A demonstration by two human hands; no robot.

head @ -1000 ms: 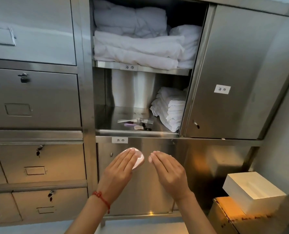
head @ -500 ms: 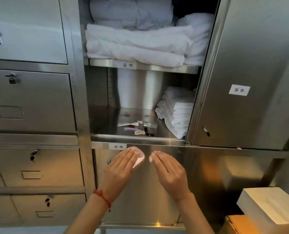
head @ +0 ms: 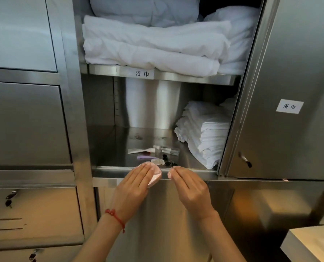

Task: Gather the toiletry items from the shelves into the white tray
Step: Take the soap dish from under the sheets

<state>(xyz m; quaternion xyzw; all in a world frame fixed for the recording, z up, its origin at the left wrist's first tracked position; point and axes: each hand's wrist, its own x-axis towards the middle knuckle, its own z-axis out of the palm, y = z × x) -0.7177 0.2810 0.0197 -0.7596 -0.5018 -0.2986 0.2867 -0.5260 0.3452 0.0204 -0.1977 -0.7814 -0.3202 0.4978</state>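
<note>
a small cluster of toiletries (head: 153, 154) lies near the front of the lower shelf (head: 110, 148): one white sachet (head: 141, 150), one clear vial (head: 166, 149), one purple strip (head: 146, 157), one small clear packet (head: 158, 161) and a few dark hair ties (head: 168, 161), too small to count surely. one more item, a pink pad (head: 154, 176), is under the left hand (head: 134, 188), just below the shelf's front lip; the left fingers (head: 144, 170) lie straight and pressed together over it, and whether the thumb grips it from below cannot be told. the right hand (head: 190, 190) is beside it, apart from the pad, with fingers (head: 178, 172) straight and together, tips at the shelf lip, holding nothing. one red cord bracelet (head: 115, 217) circles the left wrist.

one stack of folded cloths (head: 204, 133) stands at the right of the same shelf. the upper shelf (head: 176, 76) carries folded towels (head: 153, 46) in at least two piles. one white tray (head: 312, 242) shows at the lower right corner, well apart from the hands. the open door (head: 289, 82) carries one label (head: 289, 106); the upper shelf lip carries one more.
</note>
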